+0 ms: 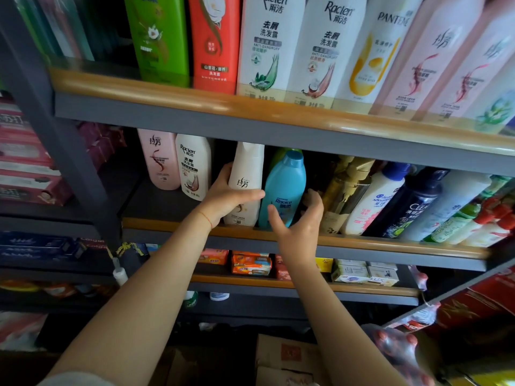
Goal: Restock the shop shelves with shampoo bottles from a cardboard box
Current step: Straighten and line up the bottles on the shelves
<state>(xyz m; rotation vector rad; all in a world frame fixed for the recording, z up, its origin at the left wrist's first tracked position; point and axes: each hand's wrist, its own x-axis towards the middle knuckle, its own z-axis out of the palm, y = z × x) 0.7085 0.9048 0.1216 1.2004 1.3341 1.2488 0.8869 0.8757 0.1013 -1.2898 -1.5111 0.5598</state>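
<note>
On the middle shelf (278, 237), toward the left, a pink bottle (161, 160) and a Raclen bottle (193, 167) stood upright, with a gap between them and the bottle in hand. The left hand (227, 197) held the cream bottle (246, 182) around its lower half, thumb across the front and fingers curled behind it. The bottle stood upright at the shelf's front lip, touching or just beside the blue bottle (285, 190) on its right.

The right hand (302, 218) was spread open in front of the blue bottle, thumb toward its label and fingers bent toward its right side, holding nothing; whether a fingertip touched could not be told. Further right, a gold pump bottle (344, 193) and a white bottle (373, 201) leaned close together.

The step looked like seating the cream bottle in the row. To do it well, the left hand would best keep it upright, label forward, and slide it back squarely off the lip. The right hand could steady the blue bottle, since a nudge might tip it into the leaning bottles. The box (284, 358) lay low down below the shelves, partly seen.
</note>
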